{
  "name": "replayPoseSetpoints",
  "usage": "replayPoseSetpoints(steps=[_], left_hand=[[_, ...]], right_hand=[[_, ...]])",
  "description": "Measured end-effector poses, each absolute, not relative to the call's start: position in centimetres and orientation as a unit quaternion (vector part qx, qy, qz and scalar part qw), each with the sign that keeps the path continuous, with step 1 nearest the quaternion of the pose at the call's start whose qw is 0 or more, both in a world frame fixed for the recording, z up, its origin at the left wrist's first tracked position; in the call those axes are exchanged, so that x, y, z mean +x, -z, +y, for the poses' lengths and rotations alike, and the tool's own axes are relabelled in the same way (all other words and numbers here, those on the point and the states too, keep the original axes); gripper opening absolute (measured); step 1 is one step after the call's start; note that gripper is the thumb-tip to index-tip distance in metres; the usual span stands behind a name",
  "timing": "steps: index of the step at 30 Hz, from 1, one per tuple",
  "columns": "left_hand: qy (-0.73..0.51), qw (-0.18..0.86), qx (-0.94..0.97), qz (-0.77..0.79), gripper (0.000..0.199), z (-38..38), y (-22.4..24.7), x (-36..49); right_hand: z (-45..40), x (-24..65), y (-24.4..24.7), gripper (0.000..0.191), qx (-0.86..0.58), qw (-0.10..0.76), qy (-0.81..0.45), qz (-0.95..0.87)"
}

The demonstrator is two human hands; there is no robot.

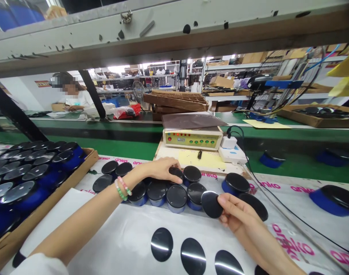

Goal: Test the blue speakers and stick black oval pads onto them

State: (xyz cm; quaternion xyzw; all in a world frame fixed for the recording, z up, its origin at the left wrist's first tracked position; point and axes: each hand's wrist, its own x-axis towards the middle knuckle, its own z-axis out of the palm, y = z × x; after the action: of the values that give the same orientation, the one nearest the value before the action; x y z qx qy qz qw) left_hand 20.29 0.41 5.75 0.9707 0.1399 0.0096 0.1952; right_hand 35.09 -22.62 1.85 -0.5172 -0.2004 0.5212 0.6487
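Observation:
My left hand (163, 170), with a beaded bracelet at the wrist, has its thumb and fingers curled around a round black-topped piece (176, 173) in the cluster on the bench. Between the thumb and fingers of my right hand (234, 210) is a thin black disc (211, 205), tilted with its face towards me. Several blue round pieces with glossy black tops, such as this one (176, 196), stand close together beneath and between my hands. Flat black discs (162, 244) lie on the white sheet (125, 240) nearer me.
A cardboard tray (90, 152) of blue-and-black pieces stands at left. Behind the cluster sits a control box (191, 138) with buttons, beside a white plug adapter (228, 142). A black cable (277, 194) crosses the right side. More pieces rest on the green belt (297, 162). A person (77, 97) sits across.

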Motion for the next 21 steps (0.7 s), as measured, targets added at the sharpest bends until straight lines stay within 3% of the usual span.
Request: replayPoseSetpoints(steps=[4,8,12,17,21], left_hand=[[-0.015,0.196,0.970,0.142,0.019,0.6,-4.9,21.3],[-0.078,0.145,0.971,0.175,0.020,0.8,-5.9,21.4],[-0.155,0.103,0.962,0.199,0.032,-3.1,-6.4,20.7],[-0.216,0.002,0.959,0.186,0.073,-9.1,-3.2,20.8],[-0.230,0.023,0.951,0.204,0.060,-10.0,-1.4,21.2]], right_hand=[[-22.6,35.3,-1.7,0.028,-0.515,0.645,-0.527,-0.202],[-22.5,35.7,-1.6,0.027,-0.511,0.647,-0.529,-0.200],[-22.2,36.1,-1.5,0.021,-0.484,0.686,-0.513,-0.178],[-21.6,35.8,-1.3,0.021,-0.480,0.695,-0.497,-0.197],[-21.0,35.2,-0.7,0.028,-0.557,0.676,-0.428,-0.222]])
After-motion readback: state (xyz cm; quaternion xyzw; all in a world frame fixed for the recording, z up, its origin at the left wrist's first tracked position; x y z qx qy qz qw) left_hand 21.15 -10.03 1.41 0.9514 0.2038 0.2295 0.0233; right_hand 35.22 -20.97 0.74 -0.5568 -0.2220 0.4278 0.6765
